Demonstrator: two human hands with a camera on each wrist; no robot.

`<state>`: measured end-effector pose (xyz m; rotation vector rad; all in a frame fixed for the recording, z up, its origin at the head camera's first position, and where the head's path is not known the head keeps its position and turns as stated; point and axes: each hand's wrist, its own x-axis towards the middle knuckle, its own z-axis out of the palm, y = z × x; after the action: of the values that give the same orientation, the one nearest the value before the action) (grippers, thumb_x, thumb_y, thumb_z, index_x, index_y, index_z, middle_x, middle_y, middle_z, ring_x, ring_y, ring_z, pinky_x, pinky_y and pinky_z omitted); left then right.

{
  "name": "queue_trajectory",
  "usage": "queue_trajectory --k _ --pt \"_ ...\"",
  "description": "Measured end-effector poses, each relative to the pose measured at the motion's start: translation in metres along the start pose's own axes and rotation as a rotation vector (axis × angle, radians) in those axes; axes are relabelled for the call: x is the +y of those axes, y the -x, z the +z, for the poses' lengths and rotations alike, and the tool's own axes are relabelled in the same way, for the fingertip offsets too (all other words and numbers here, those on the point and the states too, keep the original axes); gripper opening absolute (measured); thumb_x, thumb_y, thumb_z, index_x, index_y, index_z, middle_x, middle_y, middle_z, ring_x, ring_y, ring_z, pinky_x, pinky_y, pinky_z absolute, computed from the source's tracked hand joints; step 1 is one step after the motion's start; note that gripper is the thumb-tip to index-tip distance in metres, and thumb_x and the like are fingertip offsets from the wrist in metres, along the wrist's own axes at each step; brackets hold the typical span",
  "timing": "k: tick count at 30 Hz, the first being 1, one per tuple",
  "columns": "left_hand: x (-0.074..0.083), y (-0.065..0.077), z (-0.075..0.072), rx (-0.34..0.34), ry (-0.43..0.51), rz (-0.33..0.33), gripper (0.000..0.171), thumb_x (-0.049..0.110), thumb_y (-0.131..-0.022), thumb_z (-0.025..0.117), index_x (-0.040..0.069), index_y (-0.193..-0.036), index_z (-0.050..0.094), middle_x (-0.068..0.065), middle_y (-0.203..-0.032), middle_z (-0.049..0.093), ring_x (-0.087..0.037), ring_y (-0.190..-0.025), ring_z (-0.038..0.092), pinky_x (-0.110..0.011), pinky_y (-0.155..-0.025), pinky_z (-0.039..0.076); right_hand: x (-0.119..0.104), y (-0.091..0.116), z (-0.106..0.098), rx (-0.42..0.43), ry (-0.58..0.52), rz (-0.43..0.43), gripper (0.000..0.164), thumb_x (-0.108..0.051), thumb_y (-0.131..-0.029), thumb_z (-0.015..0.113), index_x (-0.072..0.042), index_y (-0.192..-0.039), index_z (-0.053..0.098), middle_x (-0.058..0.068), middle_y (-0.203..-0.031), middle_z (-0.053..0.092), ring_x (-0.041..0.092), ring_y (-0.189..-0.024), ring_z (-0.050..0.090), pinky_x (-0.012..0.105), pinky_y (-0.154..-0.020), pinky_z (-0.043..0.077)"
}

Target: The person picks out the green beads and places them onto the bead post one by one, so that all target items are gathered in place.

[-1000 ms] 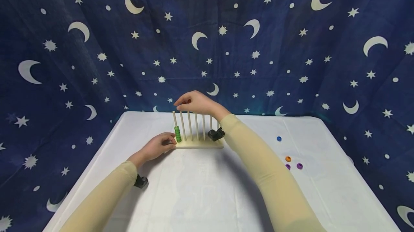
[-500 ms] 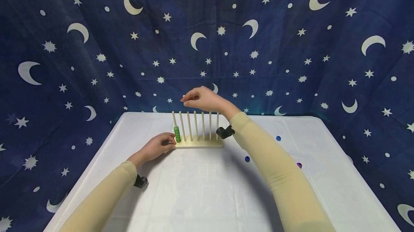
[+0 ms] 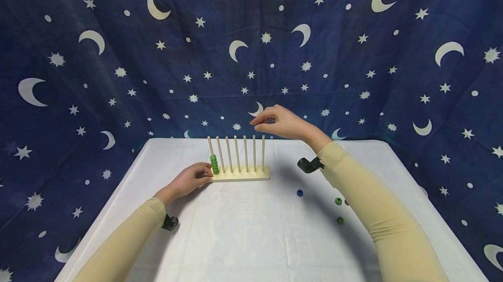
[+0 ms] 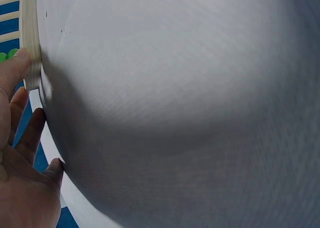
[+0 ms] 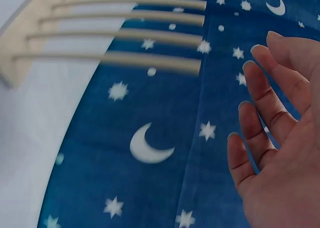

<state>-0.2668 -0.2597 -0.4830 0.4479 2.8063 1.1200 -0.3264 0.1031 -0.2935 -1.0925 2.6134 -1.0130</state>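
Note:
A wooden peg stand (image 3: 241,176) with a row of upright rods stands towards the back of the table. Green beads (image 3: 214,165) are stacked low on its leftmost rod; the other rods are bare. My left hand (image 3: 193,177) holds the left end of the base, and in the left wrist view its thumb (image 4: 19,68) lies against the wooden edge. Raised above the right end of the stand, my right hand (image 3: 284,122) has loosely bent fingers. Nothing sits between those fingers (image 5: 260,83) in the right wrist view, and the rod tips are a short way off.
On the white table (image 3: 235,238), a blue bead (image 3: 300,193) and two loose green beads, one here (image 3: 338,201) and a nearer one (image 3: 340,220), lie to the right. The right sleeve (image 3: 377,212) covers part of that side. A star-patterned curtain (image 3: 251,55) hangs behind.
My right hand has moved right, from over the left rods to beyond the right end of the stand. The sleeve now uncovers green beads. My left hand stays at the base.

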Motion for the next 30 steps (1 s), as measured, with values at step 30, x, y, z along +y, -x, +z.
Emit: queue_trajectory --k 30 --pt "0.002 0.000 0.002 0.013 -0.015 0.023 0.008 0.019 -0.094 0.077 0.018 -0.096 0.070 -0.015 -0.141 0.059 -0.038 -0.136 0.050 -0.055 -0.117 0.034 0.139 0.188 0.012 0.046 -0.029 0.318 0.030 -0.033 -0.099 0.071 -0.018 -0.124 0.074 0.002 -0.119 0.071 0.019 -0.103 0.058 0.040 -0.091 0.049"
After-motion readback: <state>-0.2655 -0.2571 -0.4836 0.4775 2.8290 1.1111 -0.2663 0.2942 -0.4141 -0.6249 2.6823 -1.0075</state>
